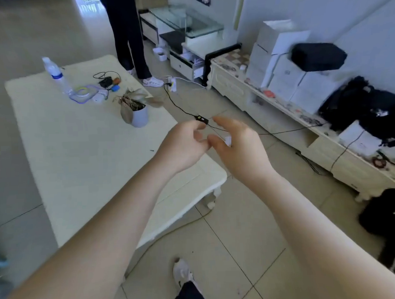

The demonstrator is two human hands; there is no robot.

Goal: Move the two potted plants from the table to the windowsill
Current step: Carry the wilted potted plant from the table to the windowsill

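One potted plant (pixel 139 115), with a white pot and drooping reddish-brown leaves, stands near the right edge of the cream coffee table (pixel 80 142). No second plant shows on the table. Two small white pots (pixel 160 54) sit on the floor far back by the glass cabinet. My left hand (pixel 183 143) and my right hand (pixel 234 145) are raised together over the table's near right corner, fingers loosely curled and fingertips almost touching, holding nothing. Both hands are well short of the plant. No windowsill is in view.
A water bottle (pixel 55 75), a clear lidded box (pixel 83 94) and small gadgets with cables lie at the table's far end. A person (pixel 130 40) stands beyond it. A black cable (pixel 179 107) crosses the floor. A long low cabinet (pixel 280 115) with boxes and bags lines the right wall.
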